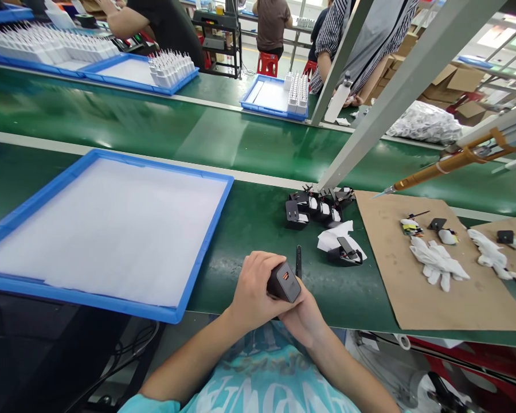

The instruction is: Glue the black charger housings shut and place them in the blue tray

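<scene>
In front of my chest, I hold a small black charger [285, 283] whose end face shows an orange-lined USB port. The fingers of my left hand [254, 287] are wrapped over its top and left side. My right hand [304, 318] closes round it from below and the right; its fingers are mostly hidden. Just behind the charger a slim black stick [298, 261] points away from me; whether my right hand grips it or it lies on the bench I cannot tell. Further right, an opened black casing [346, 252] lies by a crumpled white paper [333, 235].
A blue-rimmed tray [206, 244] lined with white sits left. Several black casings [312, 206] cluster by the post [370, 120]. Brown cardboard [395, 275] bears white gloves [438, 261] and small electronic parts. A tipped orange tool [430, 172] hangs above. People work across the conveyor [155, 126].
</scene>
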A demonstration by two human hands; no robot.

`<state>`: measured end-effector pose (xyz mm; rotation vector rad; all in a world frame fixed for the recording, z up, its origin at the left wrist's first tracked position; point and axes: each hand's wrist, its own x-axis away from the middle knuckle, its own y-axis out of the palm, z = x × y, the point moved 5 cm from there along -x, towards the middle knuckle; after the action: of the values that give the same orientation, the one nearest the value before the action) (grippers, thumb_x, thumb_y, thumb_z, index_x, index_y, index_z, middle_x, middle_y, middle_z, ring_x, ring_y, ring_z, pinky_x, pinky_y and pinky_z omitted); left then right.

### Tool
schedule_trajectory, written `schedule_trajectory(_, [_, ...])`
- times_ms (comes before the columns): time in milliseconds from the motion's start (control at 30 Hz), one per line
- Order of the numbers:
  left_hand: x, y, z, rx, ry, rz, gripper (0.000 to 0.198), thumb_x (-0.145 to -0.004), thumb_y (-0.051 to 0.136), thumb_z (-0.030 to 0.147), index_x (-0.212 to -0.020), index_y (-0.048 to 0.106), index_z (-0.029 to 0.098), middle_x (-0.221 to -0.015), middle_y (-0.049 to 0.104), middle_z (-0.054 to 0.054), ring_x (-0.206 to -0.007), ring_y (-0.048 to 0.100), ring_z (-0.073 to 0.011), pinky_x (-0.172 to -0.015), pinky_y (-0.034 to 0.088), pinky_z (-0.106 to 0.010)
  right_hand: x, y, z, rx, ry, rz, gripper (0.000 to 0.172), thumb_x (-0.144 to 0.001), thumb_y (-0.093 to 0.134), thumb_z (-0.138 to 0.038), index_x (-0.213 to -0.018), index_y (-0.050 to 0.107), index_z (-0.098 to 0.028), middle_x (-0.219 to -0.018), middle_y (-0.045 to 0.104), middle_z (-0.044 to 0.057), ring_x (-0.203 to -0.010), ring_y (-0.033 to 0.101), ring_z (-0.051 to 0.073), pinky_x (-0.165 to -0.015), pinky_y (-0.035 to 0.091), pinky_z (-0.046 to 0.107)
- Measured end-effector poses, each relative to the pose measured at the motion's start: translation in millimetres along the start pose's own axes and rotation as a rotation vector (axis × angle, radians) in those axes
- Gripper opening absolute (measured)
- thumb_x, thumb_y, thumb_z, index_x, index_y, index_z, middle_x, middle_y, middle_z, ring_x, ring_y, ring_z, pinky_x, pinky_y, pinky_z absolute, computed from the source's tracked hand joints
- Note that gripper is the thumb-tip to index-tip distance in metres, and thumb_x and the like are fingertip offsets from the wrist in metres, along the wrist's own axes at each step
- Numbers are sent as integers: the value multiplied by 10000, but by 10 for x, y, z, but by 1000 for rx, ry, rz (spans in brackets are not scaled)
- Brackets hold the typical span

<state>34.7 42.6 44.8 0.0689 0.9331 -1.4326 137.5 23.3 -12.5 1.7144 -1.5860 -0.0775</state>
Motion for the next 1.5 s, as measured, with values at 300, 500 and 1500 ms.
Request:
schedule_trajectory(300, [-41, -45, -111, -33, -59, -67, 563, -732, 767, 339, -1209, 489, 228, -1188, 548, -116, -1089, 532, -284, -909, 467, -458, -47, -1, -181, -21, -47, 4, 227, -829, 656, -396, -1014, 626, -269, -974, 677, 5, -895, 626, 160, -798, 511, 289])
schedule_trajectory(500, [-9, -46, -240, 52, -98, -82, 500, -773, 718, 275, -1208, 475, 232, -1109, 595, -85, -1022, 573, -251, -849, 513, -420, 70, -95, -422, 500, -553, 122, 348, -775, 720, -253, -1100, 601, -290, -1143, 603, 56, -1054, 579, 203, -868, 495, 331])
schedule_trajectory(1500, [23, 59, -385, 215, -178, -191, 485, -784, 657, 227, -1235, 479, 242, -1235, 548, -111, -1123, 551, -269, -908, 502, -449, -62, 126, -653, 918, -561, -143, 533, -767, 718, -307, -1272, 547, -314, -972, 580, 33, -856, 552, 180, -685, 493, 292])
